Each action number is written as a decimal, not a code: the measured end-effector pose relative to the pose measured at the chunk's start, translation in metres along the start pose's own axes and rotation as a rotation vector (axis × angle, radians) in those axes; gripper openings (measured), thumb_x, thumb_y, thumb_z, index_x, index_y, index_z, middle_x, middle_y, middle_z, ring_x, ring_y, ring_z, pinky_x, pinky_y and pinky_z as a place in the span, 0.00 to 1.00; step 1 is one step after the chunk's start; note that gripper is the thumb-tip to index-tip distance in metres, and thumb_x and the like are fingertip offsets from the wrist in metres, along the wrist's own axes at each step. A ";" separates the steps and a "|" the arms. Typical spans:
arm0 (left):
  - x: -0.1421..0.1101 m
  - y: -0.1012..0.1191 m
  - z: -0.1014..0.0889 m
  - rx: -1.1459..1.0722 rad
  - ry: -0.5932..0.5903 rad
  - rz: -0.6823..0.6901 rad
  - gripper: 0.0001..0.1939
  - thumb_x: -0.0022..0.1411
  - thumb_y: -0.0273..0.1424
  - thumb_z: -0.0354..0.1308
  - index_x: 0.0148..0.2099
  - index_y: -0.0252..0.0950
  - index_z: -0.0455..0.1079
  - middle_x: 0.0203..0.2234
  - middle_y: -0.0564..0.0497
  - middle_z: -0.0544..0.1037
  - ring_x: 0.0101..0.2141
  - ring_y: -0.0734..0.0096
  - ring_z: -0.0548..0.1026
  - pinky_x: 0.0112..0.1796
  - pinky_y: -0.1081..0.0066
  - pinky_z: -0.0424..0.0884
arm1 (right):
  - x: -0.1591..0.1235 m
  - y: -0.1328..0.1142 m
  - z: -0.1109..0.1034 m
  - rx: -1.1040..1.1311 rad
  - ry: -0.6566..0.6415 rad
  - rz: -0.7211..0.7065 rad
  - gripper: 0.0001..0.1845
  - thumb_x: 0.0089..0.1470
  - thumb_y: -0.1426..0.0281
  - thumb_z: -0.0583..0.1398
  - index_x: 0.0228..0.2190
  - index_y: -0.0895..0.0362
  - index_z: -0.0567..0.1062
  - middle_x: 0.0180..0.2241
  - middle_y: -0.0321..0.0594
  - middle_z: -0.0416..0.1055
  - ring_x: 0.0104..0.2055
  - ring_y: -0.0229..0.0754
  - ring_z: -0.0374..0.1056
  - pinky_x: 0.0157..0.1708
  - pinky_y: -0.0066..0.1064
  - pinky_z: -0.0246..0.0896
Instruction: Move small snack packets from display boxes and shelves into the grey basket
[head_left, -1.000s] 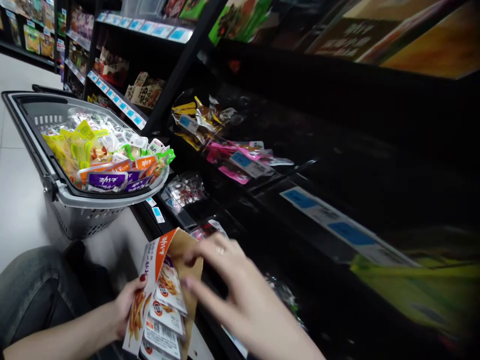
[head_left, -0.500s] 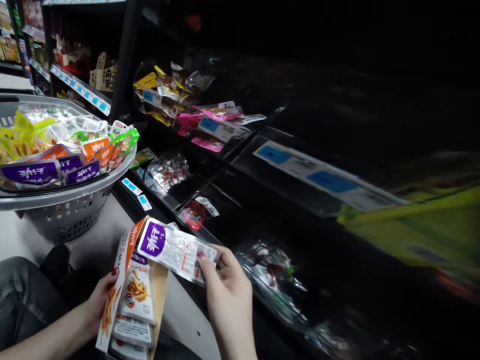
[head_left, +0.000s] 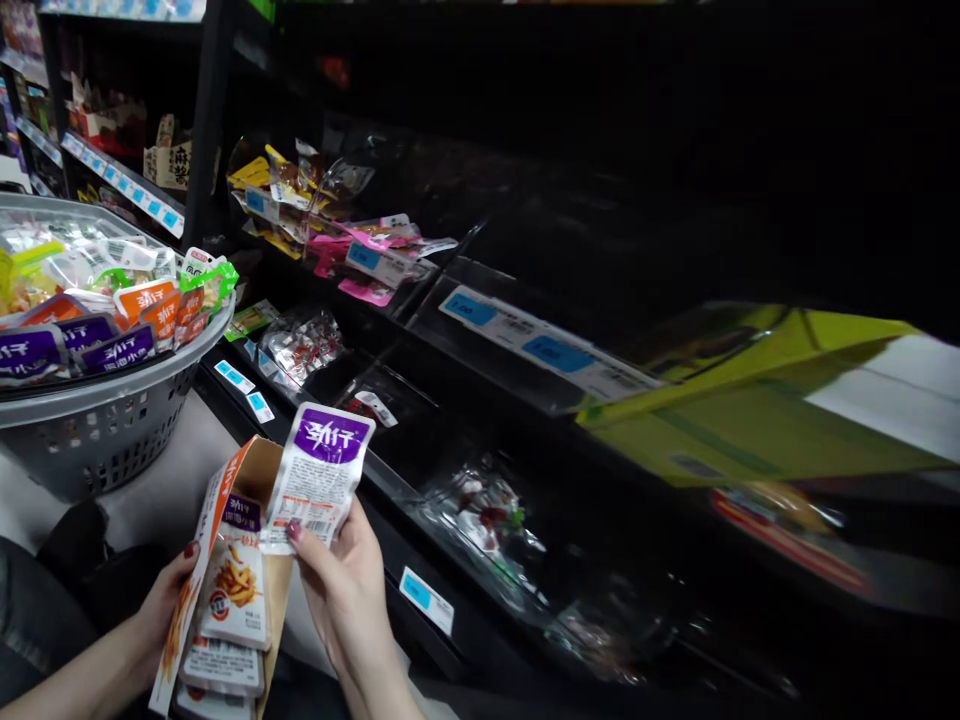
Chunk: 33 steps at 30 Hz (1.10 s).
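My left hand [head_left: 166,598] grips the side of an open cardboard display box [head_left: 279,590], orange and white outside and bare brown within. Several white snack packets [head_left: 238,590] with purple tops lie stacked and overlapping inside it. Between the thumb and fingers of my right hand [head_left: 346,580] is a single snack packet [head_left: 319,475], purple at the top, its printed text side facing me. I hold it upright at the box's right edge, partly in front of the opening. The lower ends of the stack run out of view at the bottom.
A grey basket [head_left: 112,405] heaped with snack packets stands on the floor at left. Dark shelves with clear bins run along the right, holding pink packets [head_left: 375,250] and silver packets [head_left: 304,345]. A yellow-green box [head_left: 697,430] juts out at right.
My right hand has moved left and turned the packet from slanting sideways to upright, closer over the box. The view has shifted a little to the right. My left hand keeps its hold.
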<state>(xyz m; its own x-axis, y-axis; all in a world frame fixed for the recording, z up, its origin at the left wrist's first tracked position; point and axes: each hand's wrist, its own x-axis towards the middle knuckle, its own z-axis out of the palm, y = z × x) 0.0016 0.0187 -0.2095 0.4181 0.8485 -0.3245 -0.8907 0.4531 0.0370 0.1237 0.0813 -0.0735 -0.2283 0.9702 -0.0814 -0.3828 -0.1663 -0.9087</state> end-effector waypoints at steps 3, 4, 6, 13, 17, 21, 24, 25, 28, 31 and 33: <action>-0.001 0.000 0.003 0.005 0.007 0.007 0.16 0.54 0.36 0.56 0.39 0.29 0.73 0.34 0.44 0.79 0.44 0.55 0.72 0.52 0.59 0.57 | -0.001 0.001 0.001 -0.027 -0.024 -0.020 0.26 0.37 0.72 0.64 0.41 0.53 0.65 0.40 0.41 0.72 0.39 0.45 0.70 0.43 0.39 0.64; -0.002 0.000 0.005 0.006 0.011 0.009 0.16 0.53 0.36 0.56 0.39 0.28 0.73 0.34 0.44 0.79 0.44 0.55 0.72 0.52 0.58 0.58 | -0.001 0.001 0.001 -0.013 -0.035 -0.018 0.25 0.37 0.73 0.64 0.40 0.53 0.65 0.39 0.40 0.72 0.38 0.44 0.70 0.41 0.36 0.64; -0.003 0.000 0.008 0.004 0.035 0.009 0.15 0.52 0.35 0.57 0.39 0.29 0.73 0.33 0.44 0.79 0.42 0.55 0.73 0.51 0.57 0.59 | 0.001 -0.001 -0.001 0.063 -0.072 0.008 0.22 0.36 0.76 0.61 0.37 0.54 0.66 0.35 0.37 0.72 0.33 0.39 0.69 0.34 0.30 0.65; 0.000 0.001 -0.005 -0.041 0.123 0.023 0.12 0.53 0.32 0.57 0.39 0.29 0.73 0.30 0.47 0.80 0.37 0.60 0.76 0.49 0.63 0.62 | 0.005 -0.004 -0.015 0.579 -0.272 0.297 0.08 0.46 0.71 0.55 0.21 0.56 0.57 0.13 0.21 0.46 0.09 0.22 0.30 0.10 0.15 0.33; 0.001 0.001 -0.012 -0.045 0.158 0.011 0.16 0.53 0.31 0.57 0.45 0.30 0.70 0.29 0.48 0.80 0.38 0.58 0.75 0.49 0.61 0.62 | 0.006 -0.004 -0.019 0.623 -0.302 0.308 0.13 0.46 0.69 0.57 0.21 0.56 0.54 0.12 0.20 0.43 0.10 0.21 0.25 0.11 0.16 0.27; -0.001 0.001 -0.007 -0.023 0.094 -0.039 0.17 0.54 0.35 0.56 0.44 0.29 0.71 0.32 0.46 0.79 0.41 0.57 0.74 0.50 0.61 0.61 | 0.009 -0.008 -0.019 0.476 -0.253 0.253 0.12 0.46 0.66 0.58 0.22 0.56 0.58 0.14 0.22 0.47 0.10 0.22 0.32 0.11 0.16 0.35; 0.001 -0.003 -0.003 -0.034 0.057 -0.030 0.13 0.54 0.34 0.55 0.37 0.29 0.73 0.32 0.46 0.80 0.39 0.62 0.75 0.49 0.66 0.61 | 0.012 -0.013 -0.019 0.279 -0.118 0.141 0.09 0.46 0.65 0.59 0.26 0.54 0.63 0.17 0.26 0.53 0.12 0.25 0.44 0.12 0.18 0.42; 0.003 -0.005 -0.003 -0.030 0.054 -0.005 0.13 0.53 0.33 0.55 0.36 0.29 0.73 0.32 0.47 0.80 0.38 0.63 0.75 0.49 0.67 0.60 | 0.013 -0.015 -0.020 0.202 -0.079 0.106 0.08 0.46 0.66 0.60 0.28 0.53 0.64 0.18 0.26 0.55 0.13 0.27 0.48 0.12 0.19 0.45; 0.013 -0.009 -0.005 0.043 0.025 0.083 0.17 0.52 0.37 0.54 0.39 0.28 0.72 0.33 0.45 0.79 0.41 0.60 0.74 0.49 0.66 0.59 | 0.016 -0.016 -0.024 0.027 -0.034 0.034 0.12 0.45 0.66 0.62 0.33 0.51 0.67 0.21 0.29 0.62 0.16 0.30 0.55 0.14 0.21 0.53; 0.023 -0.007 -0.005 0.146 -0.076 0.127 0.28 0.48 0.44 0.55 0.42 0.25 0.70 0.35 0.39 0.78 0.45 0.49 0.70 0.49 0.57 0.58 | 0.026 -0.013 -0.027 -0.058 -0.043 -0.006 0.18 0.40 0.66 0.65 0.36 0.50 0.68 0.24 0.31 0.67 0.20 0.34 0.61 0.19 0.26 0.60; 0.028 -0.006 -0.002 0.187 -0.122 0.187 0.29 0.44 0.46 0.57 0.41 0.25 0.71 0.33 0.38 0.78 0.46 0.45 0.69 0.50 0.55 0.57 | 0.036 -0.013 -0.023 -0.145 -0.061 -0.045 0.17 0.39 0.66 0.66 0.33 0.51 0.69 0.23 0.32 0.69 0.20 0.35 0.62 0.20 0.28 0.60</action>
<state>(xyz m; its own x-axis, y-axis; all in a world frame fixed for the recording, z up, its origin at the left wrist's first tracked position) 0.0185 0.0392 -0.2205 0.2778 0.9437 -0.1795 -0.9109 0.3181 0.2628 0.1406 0.1225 -0.0740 -0.2696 0.9628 -0.0188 -0.2611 -0.0919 -0.9609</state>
